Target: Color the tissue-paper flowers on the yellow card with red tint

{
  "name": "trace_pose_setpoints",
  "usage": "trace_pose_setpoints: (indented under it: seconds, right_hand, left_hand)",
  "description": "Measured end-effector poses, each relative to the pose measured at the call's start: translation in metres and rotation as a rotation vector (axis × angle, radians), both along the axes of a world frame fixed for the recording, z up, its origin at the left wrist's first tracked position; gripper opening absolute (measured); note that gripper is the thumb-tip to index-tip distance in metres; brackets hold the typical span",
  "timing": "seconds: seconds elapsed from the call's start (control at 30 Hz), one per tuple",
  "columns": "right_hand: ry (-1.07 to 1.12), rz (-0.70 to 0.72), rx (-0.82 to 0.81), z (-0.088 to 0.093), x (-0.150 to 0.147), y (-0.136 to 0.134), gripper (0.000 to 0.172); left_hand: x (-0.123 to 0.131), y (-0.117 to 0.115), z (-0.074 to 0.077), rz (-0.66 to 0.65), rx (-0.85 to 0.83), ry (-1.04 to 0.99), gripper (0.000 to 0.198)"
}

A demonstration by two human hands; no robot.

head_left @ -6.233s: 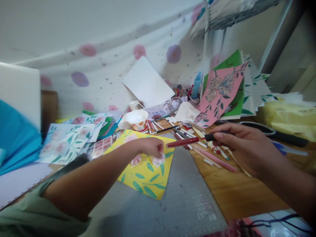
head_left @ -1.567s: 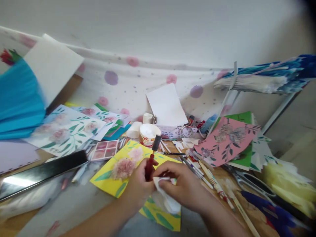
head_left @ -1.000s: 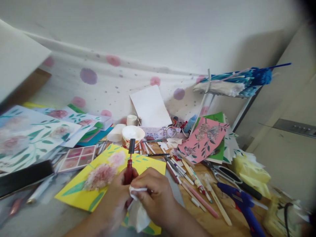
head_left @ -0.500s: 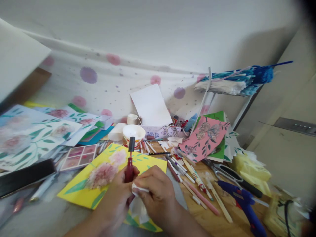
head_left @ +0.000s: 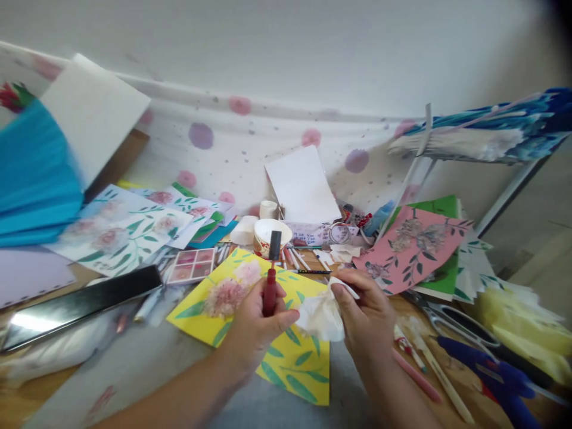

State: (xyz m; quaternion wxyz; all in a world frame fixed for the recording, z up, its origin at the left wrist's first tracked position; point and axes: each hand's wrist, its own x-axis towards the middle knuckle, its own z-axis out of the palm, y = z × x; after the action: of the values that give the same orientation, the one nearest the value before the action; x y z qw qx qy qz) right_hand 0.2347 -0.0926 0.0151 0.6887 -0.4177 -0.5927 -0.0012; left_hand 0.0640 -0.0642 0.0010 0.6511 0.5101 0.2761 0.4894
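Observation:
My left hand (head_left: 263, 316) is wrapped round a dark red tube (head_left: 269, 292), held upright. Its black-capped wand (head_left: 275, 245) stands partly out of the tube's neck. To the right, my right hand (head_left: 364, 310) pinches a crumpled white tissue (head_left: 322, 313), which hangs between the two hands. Beneath them lies a yellow sheet (head_left: 313, 381) with painted green leaves and a fluffy pink flower (head_left: 224, 297) on its left part.
A black phone (head_left: 84, 304) and a four-pan palette (head_left: 192, 266) lie left. Behind stands a white bowl (head_left: 263, 235). At right are a pink floral card (head_left: 411, 244), scissors (head_left: 460, 325), several pens and a blue glue gun (head_left: 491, 369). A blue pleated object (head_left: 38, 173) is far left.
My right hand has moved away from my left hand with the tissue, which now hangs more spread out. The view has turned left, bringing in the blue pleated object.

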Motion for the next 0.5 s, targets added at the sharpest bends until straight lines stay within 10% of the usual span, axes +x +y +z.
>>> trace_pose_setpoints:
  seconds: [0.3,0.5]
  right_hand:
    - [-0.091,0.613,-0.400,0.009,-0.024,-0.012,0.019]
    - [-0.146,0.530,-0.431,0.004,-0.020,-0.009,0.016]
  left_hand:
    - [-0.001,-0.005,0.004,-0.039,0.101,0.096,0.042]
    - [-0.002,-0.004,0.004,-0.008,0.225,0.242,0.031]
